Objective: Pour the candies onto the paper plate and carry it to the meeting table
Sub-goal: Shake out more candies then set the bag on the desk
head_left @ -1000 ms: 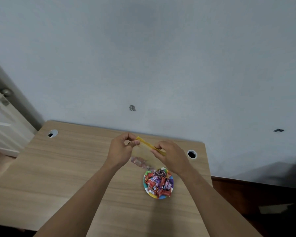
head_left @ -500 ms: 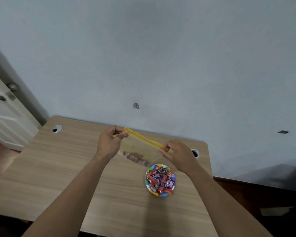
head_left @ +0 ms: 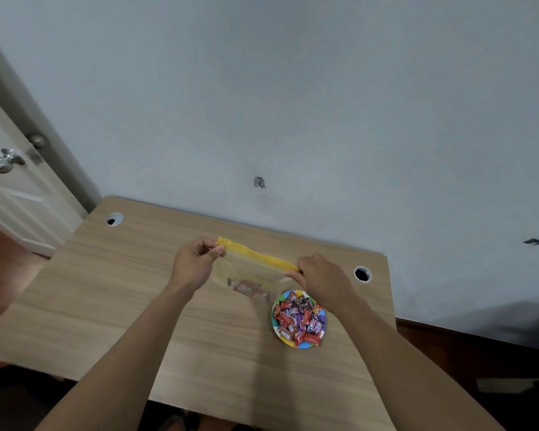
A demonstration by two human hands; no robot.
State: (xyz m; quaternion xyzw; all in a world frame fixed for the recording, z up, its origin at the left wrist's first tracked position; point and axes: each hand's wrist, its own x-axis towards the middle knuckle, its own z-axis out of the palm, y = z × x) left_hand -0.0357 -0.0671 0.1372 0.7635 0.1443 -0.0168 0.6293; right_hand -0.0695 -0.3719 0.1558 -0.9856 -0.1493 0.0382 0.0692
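Plastic zip bag x1, L grip & R grip pinching its ends, 1 paper plate w/ candies

Your wooden desk is bare over its whole left half and along the near edge; a hand can pass freely there. The clear zip bag stretches between your left hand and right hand, blocking the centre-rear of the desk above the top. The paper plate, heaped with candies, sits just beneath your right wrist, close to the bag's lower corner. Two cable holes, the left hole and the right hole, mark the rear corners. The wall closes off the far edge; a door stands off to the left.
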